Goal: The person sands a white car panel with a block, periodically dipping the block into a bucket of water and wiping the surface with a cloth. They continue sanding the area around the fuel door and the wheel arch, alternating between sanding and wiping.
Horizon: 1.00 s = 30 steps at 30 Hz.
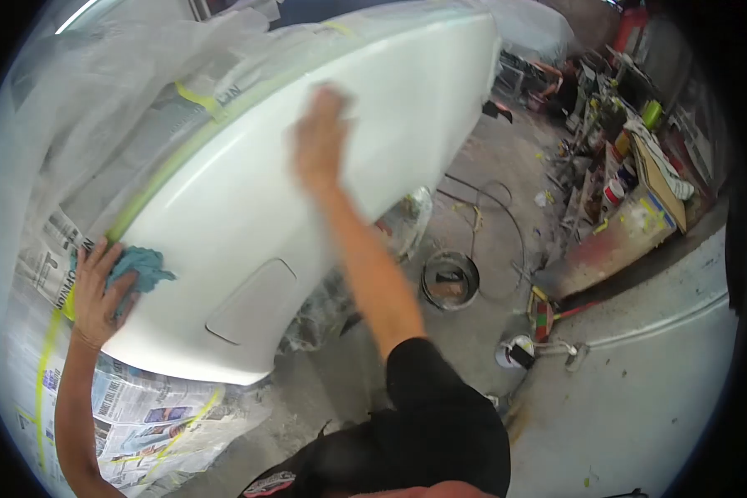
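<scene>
A large white car body panel [249,191], with a rounded-rectangle outline low on it, stretches across the middle of the view. My left hand [100,295] rests at its lower left edge, pressing a crumpled blue-green cloth [144,267] against the panel beneath its slightly parted fingers. Farther up, my right hand [319,137] is over the panel's upper middle, the arm stretched out. Motion smears its fingers, so whatever may be under them cannot be made out.
Newspaper [141,407] and plastic sheeting [108,83] with yellow tape border the panel. A round black pan [450,280] and a hose lie on the floor. Clutter [614,191] lines the right side, above a pale panel [639,390]. Another person [560,83] is at the back right.
</scene>
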Tool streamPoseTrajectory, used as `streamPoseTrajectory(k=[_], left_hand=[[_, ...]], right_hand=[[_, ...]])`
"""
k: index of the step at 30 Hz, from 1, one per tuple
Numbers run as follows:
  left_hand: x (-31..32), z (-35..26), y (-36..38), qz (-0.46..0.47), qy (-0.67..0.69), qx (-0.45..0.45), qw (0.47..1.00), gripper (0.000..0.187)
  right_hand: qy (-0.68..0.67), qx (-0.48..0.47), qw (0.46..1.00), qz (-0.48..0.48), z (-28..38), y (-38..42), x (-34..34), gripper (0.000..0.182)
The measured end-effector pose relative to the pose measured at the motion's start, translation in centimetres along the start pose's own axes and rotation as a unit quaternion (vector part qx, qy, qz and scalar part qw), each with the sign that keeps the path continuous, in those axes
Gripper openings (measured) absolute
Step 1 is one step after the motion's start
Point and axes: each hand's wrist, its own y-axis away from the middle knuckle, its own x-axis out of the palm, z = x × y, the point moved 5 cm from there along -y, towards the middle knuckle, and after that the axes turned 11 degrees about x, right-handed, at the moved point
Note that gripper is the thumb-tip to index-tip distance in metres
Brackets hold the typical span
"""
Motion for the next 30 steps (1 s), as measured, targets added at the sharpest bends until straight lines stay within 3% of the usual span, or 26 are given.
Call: streamPoseTrajectory(k=[1, 4, 5, 7, 8, 9, 10, 16, 18, 20, 22, 25, 27, 28, 29, 30], left_hand=[[-0.1, -0.1, 0.1, 0.002, -0.005, 0.001, 1.000, 0.036], [0.7, 0.1, 0.7, 0.007, -0.024, 0.018, 1.000, 0.032], [0.9, 0.2, 1.2, 0.003, -0.035, 0.027, 0.999, 0.031], [0.9, 0.7, 0.8, 0.005, -0.048, 0.034, 0.998, 0.030], [0.7, 0.7, 0.6, 0.010, -0.049, 0.034, 0.998, 0.029], [0.9, 0.5, 0.6, 0.014, -0.050, 0.027, 0.998, 0.028], [1.1, 0.2, 0.6, 0.014, -0.050, 0.025, 0.998, 0.028], [1.4, 1.0, 1.0, 0.009, -0.049, 0.036, 0.998, 0.030], [1.3, 0.7, 1.1, -0.006, -0.043, 0.040, 0.998, 0.031], [1.6, 0.7, 1.0, -0.013, -0.043, 0.035, 0.998, 0.029], [1.3, 0.6, 1.0, -0.022, -0.041, 0.034, 0.998, 0.028], [0.5, 0.3, 0.7, -0.013, -0.031, 0.046, 0.998, 0.031], [0.1, -0.1, 0.2, -0.016, -0.022, 0.037, 0.999, 0.035], [0.1, -0.2, 0.1, -0.018, -0.019, 0.030, 0.999, 0.036], [0.1, -0.3, -0.1, -0.024, -0.015, 0.023, 0.999, 0.037], [0.0, -0.2, -0.1, -0.026, -0.011, 0.021, 0.999, 0.038]], right_hand=[[0.077, -0.049, 0.992, 0.083, 5.5, 5.4, 0.0, 0.076], [-0.060, -0.294, 0.922, 0.245, 13.9, 19.4, 1.2, 0.089], [-0.050, -0.372, 0.919, 0.124, 13.0, 18.2, -1.0, 0.086], [-0.022, -0.164, 0.957, 0.237, 5.9, 10.9, -0.1, 0.084], [-0.025, -0.055, 0.984, 0.170, 1.3, 5.6, -1.6, 0.079], [0.059, -0.006, 0.996, 0.061, -2.1, 1.4, -3.2, 0.072], [0.040, 0.048, 0.997, 0.054, -4.7, -1.8, -4.4, 0.070], [-0.086, 0.056, 0.990, -0.101, -5.4, -2.0, -3.8, 0.051], [-0.063, 0.092, 0.993, -0.047, -1.6, 0.2, -1.3, 0.058], [-0.037, 0.010, 0.999, -0.003, 6.1, 5.7, 1.4, 0.068], [-0.083, -0.136, 0.978, 0.133, 14.0, 13.8, 2.5, 0.074], [-0.098, -0.352, 0.872, 0.325, 16.1, 16.1, 2.3, 0.072], [-0.100, -0.132, 0.972, 0.165, 9.9, 8.5, -0.2, 0.063], [-0.098, -0.048, 0.992, 0.064, 5.4, 3.8, 0.1, 0.063], [-0.029, 0.049, 0.997, 0.043, 3.0, -0.4, -2.1, 0.061], [-0.047, 0.058, 0.997, -0.006, 1.2, -2.4, -2.7, 0.061]])
